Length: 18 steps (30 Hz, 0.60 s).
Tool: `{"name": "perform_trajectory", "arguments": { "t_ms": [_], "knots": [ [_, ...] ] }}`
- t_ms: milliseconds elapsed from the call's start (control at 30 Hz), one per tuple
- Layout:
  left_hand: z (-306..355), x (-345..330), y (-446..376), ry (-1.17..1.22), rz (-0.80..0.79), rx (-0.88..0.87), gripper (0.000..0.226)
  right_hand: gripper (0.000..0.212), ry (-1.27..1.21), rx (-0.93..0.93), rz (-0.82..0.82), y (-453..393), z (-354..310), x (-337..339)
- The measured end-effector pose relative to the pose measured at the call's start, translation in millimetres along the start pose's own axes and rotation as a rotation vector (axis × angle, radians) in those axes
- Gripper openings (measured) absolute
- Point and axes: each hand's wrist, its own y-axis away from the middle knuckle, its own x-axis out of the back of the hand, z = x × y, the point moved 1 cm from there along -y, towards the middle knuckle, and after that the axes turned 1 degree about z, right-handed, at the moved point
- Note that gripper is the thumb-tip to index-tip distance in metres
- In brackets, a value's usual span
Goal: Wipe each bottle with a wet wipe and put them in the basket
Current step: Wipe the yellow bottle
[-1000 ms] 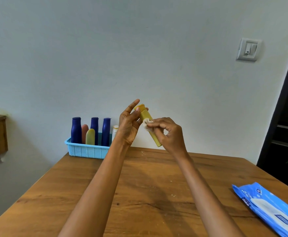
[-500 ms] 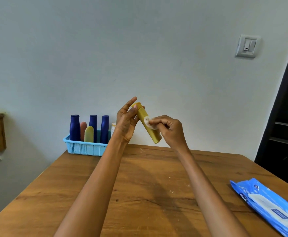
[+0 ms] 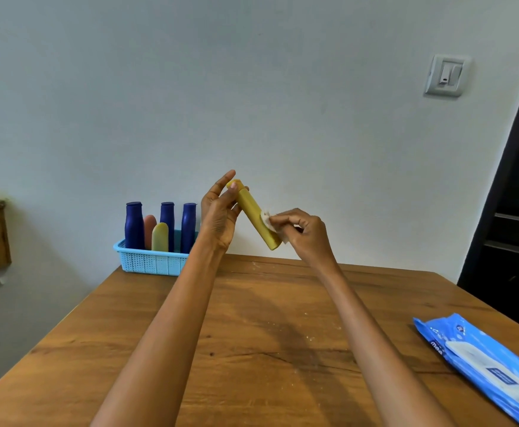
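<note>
The left hand (image 3: 219,215) pinches the yellow bottle (image 3: 255,215) at its cap, long axis slanting down and right from that grip. The right hand (image 3: 303,232) clamps a wet wipe (image 3: 266,217) against the lower body. The basket (image 3: 150,261) lies left, nearer the left hand.

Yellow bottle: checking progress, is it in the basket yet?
Out. The yellow bottle is held tilted above the table, right of the basket.

A brown wooden desk (image 3: 283,349) with visible grain stands against the wall. A light blue basket (image 3: 152,261) sits on its far left corner; a blue pack of wet wipes (image 3: 486,368) lies near its right edge
</note>
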Motion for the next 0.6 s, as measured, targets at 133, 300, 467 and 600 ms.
{"name": "perform_trajectory", "arguments": {
  "t_ms": [133, 300, 467, 600],
  "knots": [
    [-3, 7, -1, -0.004, 0.081, 0.008, 0.031, 0.022, 0.017, -0.057, 0.01, 6, 9, 1],
    [-7, 0, 0, -0.09, 0.157, 0.029, 0.034, 0.023, 0.116, -0.121, 0.0, 4, 20, -5],
    [-19, -15, 6, -0.329, 0.027, 0.028, 0.035, 0.025, 0.094, -0.02, 0.057, 0, 9, -14],
    [-36, -13, 11, -0.421, -0.014, 0.18, 0.043, 0.025, 0.044, -0.097, 0.076, 0, 19, -11]
  ]
}}
